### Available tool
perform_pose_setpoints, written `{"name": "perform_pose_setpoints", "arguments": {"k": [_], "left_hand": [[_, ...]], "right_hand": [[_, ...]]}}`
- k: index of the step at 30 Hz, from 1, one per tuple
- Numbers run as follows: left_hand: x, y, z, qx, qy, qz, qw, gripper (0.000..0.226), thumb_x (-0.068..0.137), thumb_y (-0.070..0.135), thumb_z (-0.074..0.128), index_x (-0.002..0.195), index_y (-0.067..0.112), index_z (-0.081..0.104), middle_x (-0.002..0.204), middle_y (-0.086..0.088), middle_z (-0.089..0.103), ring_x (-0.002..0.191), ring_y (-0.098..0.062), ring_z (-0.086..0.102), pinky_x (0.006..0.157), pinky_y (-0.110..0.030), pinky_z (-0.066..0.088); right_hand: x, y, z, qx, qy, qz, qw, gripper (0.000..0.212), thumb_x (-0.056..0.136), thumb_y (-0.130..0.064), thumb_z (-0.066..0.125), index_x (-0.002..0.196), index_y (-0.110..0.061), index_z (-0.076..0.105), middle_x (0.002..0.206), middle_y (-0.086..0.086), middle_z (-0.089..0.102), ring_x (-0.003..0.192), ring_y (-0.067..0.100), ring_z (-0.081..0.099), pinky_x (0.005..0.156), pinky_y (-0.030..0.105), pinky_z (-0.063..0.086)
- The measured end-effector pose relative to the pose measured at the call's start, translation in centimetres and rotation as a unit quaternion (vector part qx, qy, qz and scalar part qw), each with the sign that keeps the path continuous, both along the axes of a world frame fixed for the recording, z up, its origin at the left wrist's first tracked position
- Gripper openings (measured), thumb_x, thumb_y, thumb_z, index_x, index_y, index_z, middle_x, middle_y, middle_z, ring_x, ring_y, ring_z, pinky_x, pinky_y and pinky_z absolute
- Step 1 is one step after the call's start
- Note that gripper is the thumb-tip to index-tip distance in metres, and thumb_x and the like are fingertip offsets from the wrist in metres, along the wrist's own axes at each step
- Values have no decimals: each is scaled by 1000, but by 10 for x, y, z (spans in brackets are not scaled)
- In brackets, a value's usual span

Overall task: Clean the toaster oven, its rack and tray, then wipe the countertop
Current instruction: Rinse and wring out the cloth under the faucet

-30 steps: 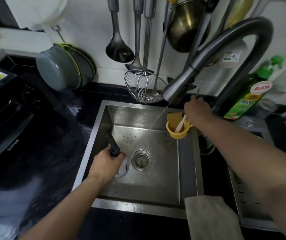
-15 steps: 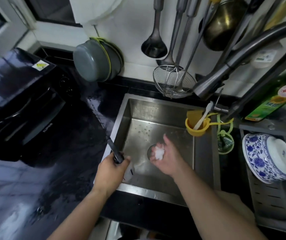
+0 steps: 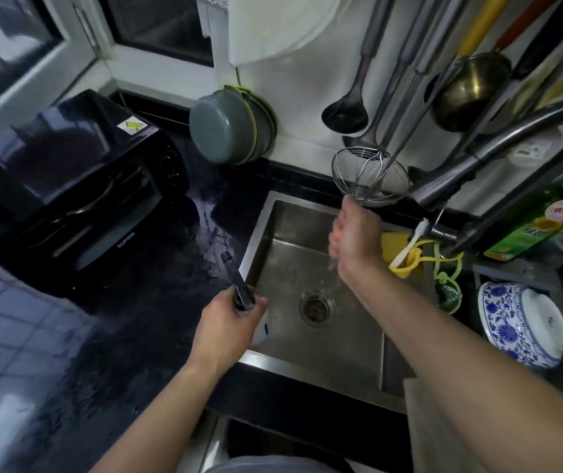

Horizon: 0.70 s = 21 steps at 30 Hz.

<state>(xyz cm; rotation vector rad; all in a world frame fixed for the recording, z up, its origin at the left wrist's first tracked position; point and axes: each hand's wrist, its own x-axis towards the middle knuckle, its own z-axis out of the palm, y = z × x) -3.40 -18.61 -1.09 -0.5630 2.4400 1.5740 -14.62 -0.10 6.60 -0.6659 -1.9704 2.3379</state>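
Far left of the sink: toaster oven, door shut, on the wet countertop. At the sink's left rim: left hand wrapped tight round a dark handle, probably a cleaning tool kept ready. Over the sink, under the tap: right hand, blurred, grip unclear, likely rinsing.

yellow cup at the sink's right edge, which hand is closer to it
Right. The right hand is raised over the sink just left of the yellow cup; the left hand grips a black handle at the sink's left rim.
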Motion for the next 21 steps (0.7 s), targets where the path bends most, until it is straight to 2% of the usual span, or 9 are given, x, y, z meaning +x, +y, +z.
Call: {"name": "perform_pose_setpoints", "arguments": {"k": [4, 8, 10, 12, 13, 15, 17, 19, 21], "left_hand": [[-4, -3, 3, 3, 3, -11, 1000, 28, 89, 51, 71, 106, 30, 71, 93, 12, 73, 89, -4, 67, 83, -35, 58], [-5, -4, 9, 21, 0, -24, 999, 21, 90, 48, 71, 99, 29, 70, 84, 7, 72, 69, -6, 68, 67, -31, 58], [-6, -4, 13, 22, -5, -36, 999, 19, 91, 46, 71, 98, 29, 69, 82, 5, 71, 66, -4, 67, 58, -24, 53], [-8, -5, 17, 24, -9, -45, 999, 19, 91, 46, 71, 99, 28, 69, 82, 5, 71, 64, -2, 66, 52, -17, 47], [-8, -5, 18, 27, -11, -48, 998, 20, 91, 46, 71, 100, 28, 69, 83, 5, 71, 64, -2, 66, 51, -15, 46], [-9, -6, 21, 29, -13, -56, 998, 21, 92, 46, 70, 104, 28, 69, 86, 6, 72, 69, -5, 67, 50, -13, 45], [-10, -9, 22, 35, -13, -60, 998, 24, 93, 46, 69, 108, 28, 69, 89, 6, 72, 74, -6, 68, 49, -11, 44], [-10, -12, 23, 40, -12, -57, 998, 26, 94, 46, 69, 111, 27, 69, 92, 5, 73, 76, -6, 69, 50, -10, 45], [-11, -15, 22, 39, -11, -55, 998, 27, 93, 47, 70, 110, 27, 70, 91, 4, 74, 76, -2, 68, 53, -10, 45]], "right_hand": [[-5, 3, 8, 16, 12, -12, 1000, 45, 101, -20, 41, 59, -23, 27, 59, 5, 18, 43, 13, 14, 42, 22, 10], [-18, 1, 51, 49, 42, 39, 997, 48, 103, -25, 39, 56, -23, 31, 53, 1, 22, 45, 14, 15, 49, 33, 8], [-30, 2, 81, 40, 66, 60, 995, 46, 105, -33, 41, 61, -22, 36, 57, 1, 28, 47, 15, 20, 50, 34, 12], [-40, 5, 99, -19, 70, 99, 992, 34, 103, -38, 48, 75, -18, 44, 70, 2, 38, 52, 13, 33, 49, 28, 24], [-43, 7, 100, -59, 65, 114, 990, 23, 101, -33, 52, 86, -16, 48, 79, 3, 43, 59, 13, 43, 54, 26, 34], [-39, 14, 83, -102, 49, 134, 985, 5, 98, -7, 51, 100, -12, 50, 96, 7, 51, 79, 18, 60, 69, 28, 49], [-24, 21, 50, -127, 26, 139, 982, 23, 95, 11, 46, 101, -9, 54, 111, 13, 59, 99, 26, 68, 80, 31, 55], [-4, 26, 20, -134, 3, 140, 981, 26, 95, 15, 45, 102, -6, 59, 114, 16, 67, 101, 28, 70, 77, 28, 57], [12, 27, -2, -60, -19, 123, 990, 30, 95, 16, 43, 103, -5, 64, 106, 13, 70, 89, 22, 71, 69, 25, 56]]}}
